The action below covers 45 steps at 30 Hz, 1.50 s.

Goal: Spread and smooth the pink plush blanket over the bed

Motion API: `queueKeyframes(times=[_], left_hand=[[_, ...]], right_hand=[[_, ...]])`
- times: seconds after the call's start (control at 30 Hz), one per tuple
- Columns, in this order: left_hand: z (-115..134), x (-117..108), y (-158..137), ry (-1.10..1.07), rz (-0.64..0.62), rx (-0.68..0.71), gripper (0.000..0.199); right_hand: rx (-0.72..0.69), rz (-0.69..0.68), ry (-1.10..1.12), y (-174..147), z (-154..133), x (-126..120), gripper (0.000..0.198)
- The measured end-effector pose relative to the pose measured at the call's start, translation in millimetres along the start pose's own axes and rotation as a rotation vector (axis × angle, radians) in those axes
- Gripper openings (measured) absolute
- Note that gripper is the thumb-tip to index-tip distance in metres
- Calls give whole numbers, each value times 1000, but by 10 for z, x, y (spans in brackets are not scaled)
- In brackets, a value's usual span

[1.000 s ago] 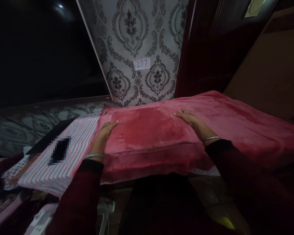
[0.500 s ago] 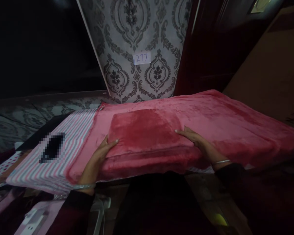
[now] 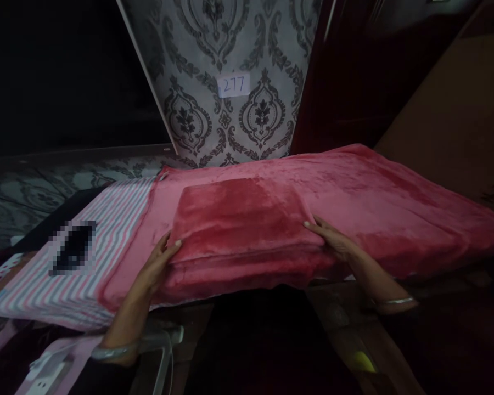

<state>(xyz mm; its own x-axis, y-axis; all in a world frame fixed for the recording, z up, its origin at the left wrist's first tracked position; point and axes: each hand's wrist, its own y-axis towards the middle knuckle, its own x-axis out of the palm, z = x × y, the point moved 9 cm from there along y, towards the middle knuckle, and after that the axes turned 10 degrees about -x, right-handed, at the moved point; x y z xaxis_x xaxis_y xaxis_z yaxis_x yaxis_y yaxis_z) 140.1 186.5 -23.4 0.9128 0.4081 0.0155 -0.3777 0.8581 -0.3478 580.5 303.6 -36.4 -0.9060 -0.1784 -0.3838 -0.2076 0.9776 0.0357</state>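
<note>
A folded red plush cloth lies in a flat rectangle on the pink-red plush blanket. My left hand grips its left side near the front corner, thumb on top and the other fingers along the side, partly hidden. At the right side, my right hand has its thumb on the upper face, with its fingers curled around the edge. Layered folds show along the cloth's front edge.
Left of the blanket is a striped sheet with a dark, pixelated object on it. Behind stand a large dark screen and a patterned wall bearing a "277" label. A white power strip sits low at left.
Both hands have closed in on the sides of the folded cloth, and its front part now shows a raised crease. The whole view has shifted slightly.
</note>
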Motion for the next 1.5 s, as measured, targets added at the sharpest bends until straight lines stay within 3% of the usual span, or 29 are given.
queueKeyframes(times=[0.1, 0.2, 0.3, 0.4, 0.5, 0.6, 0.67, 0.77, 0.87, 0.97, 1.07, 1.17, 1.33, 1.5], left_hand=[[60, 36, -76, 128, 81, 114, 76], [92, -34, -68, 265, 242, 112, 71], [63, -157, -4, 388, 347, 57, 74], [-8, -252, 75, 453, 307, 31, 83], [-46, -390, 126, 471, 260, 15, 88], [259, -360, 133, 544, 282, 220, 92], [592, -48, 139, 685, 272, 421, 91], [945, 854, 285, 1018, 92, 584, 79], [1066, 1580, 595, 1313, 9, 533, 73], [1016, 1848, 913, 1486, 42, 480, 68], [882, 1808, 1135, 1540, 88, 530, 64], [807, 1628, 1301, 1555, 122, 558, 64], [910, 1184, 1563, 1549, 277, 386, 62], [956, 929, 1623, 1420, 378, 260, 59]], right_hand=[[67, -40, 224, -87, 16, 128, 63], [66, 115, 130, -60, 36, -41, 72], [98, 104, 74, -47, 114, -99, 77], [112, 7, 76, -74, 191, -85, 72], [71, -16, -76, -43, 216, -225, 70], [-106, 55, -315, 167, -18, -395, 73], [-297, 109, -456, 391, -386, -330, 72], [-516, 27, -638, 802, -1004, 177, 68], [-468, -63, -799, 1234, -1319, 686, 66], [-396, -79, -952, 1506, -1288, 922, 58], [-427, -62, -1053, 1614, -1068, 977, 51], [-439, -32, -1053, 1691, -842, 926, 50], [-326, 11, -947, 1877, -609, 733, 51], [-270, 44, -849, 1979, -474, 624, 52]])
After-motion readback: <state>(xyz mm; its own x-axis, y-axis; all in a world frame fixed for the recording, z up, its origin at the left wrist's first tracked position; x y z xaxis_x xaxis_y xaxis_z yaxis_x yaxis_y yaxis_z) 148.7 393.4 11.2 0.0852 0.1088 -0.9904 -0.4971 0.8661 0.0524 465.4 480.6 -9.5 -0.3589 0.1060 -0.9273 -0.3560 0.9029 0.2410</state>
